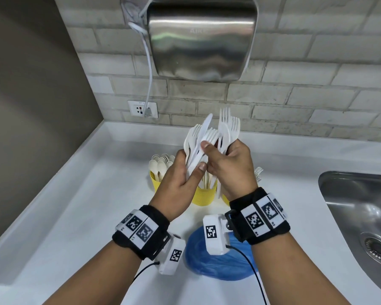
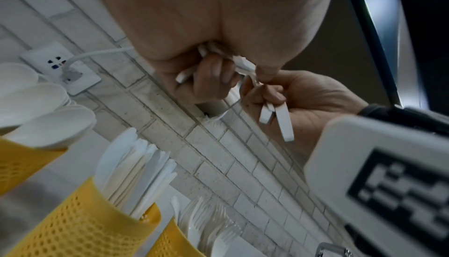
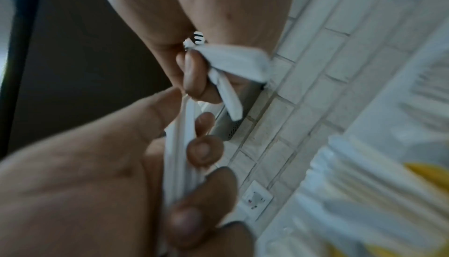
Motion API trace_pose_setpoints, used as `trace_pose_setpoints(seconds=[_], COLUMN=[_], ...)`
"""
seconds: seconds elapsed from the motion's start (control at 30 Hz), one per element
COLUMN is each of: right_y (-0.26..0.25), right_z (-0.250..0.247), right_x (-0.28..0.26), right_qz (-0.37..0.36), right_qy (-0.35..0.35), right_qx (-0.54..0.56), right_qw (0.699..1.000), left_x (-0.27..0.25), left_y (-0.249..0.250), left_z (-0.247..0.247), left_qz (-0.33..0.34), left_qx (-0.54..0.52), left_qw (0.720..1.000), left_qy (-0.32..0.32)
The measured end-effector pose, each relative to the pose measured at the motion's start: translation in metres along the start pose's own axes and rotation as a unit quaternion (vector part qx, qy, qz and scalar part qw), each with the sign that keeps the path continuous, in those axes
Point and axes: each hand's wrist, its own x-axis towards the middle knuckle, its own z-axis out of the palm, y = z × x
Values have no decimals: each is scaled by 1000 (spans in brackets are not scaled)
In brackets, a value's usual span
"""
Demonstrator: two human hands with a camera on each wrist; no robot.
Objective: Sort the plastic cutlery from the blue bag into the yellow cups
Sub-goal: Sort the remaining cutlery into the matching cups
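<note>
Your left hand (image 1: 180, 172) grips a bunch of white cutlery (image 1: 198, 142); your right hand (image 1: 231, 166) holds forks (image 1: 229, 126) above the yellow cups (image 1: 204, 195).

- The three yellow cups (image 1: 204, 194) stand in a close row on the surface (image 1: 92, 205), bristling with upright white cutlery; no clear way between them.
- The hand dryer (image 1: 201, 38) overhangs the back wall, capping the space above.
- The blue bag (image 1: 216, 263) lies near the front, just before the cups.
- The sink (image 1: 365, 216) takes up the right side.
- Bare surface lies open on the left, toward the side wall.
</note>
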Motion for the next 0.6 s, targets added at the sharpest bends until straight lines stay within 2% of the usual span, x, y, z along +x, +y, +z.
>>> trace_pose_setpoints(seconds=[0.07, 0.13, 0.27, 0.37, 0.4, 0.5, 0.6], right_y=[-4, -11, -9, -6, -5, -4, -3], right_z=[-3, -5, -11, -18, -20, -22, -18], right_x=[2, 2, 4, 8, 10, 14, 12], right_qz=[50, 110, 161, 179, 176, 112, 82], right_qy=[17, 35, 70, 107, 122, 160, 137], right_qx=[116, 249, 320, 356, 348, 220, 128], right_qw=[992, 961, 931, 911, 913, 956, 979], left_x=[-1, -3, -6, -4, -3, -2, 2], left_y=[-1, -3, -4, -1, 2, 12, 17], left_z=[1, 1, 4, 4, 3, 0, -2], left_qz=[-17, -28, -58, -55, -58, -113, -154], left_qx=[-38, -54, -91, -116, -119, -150, -185], left_qw=[999, 998, 994, 992, 991, 982, 970], left_qy=[5, 9, 9, 0, -2, -10, -11])
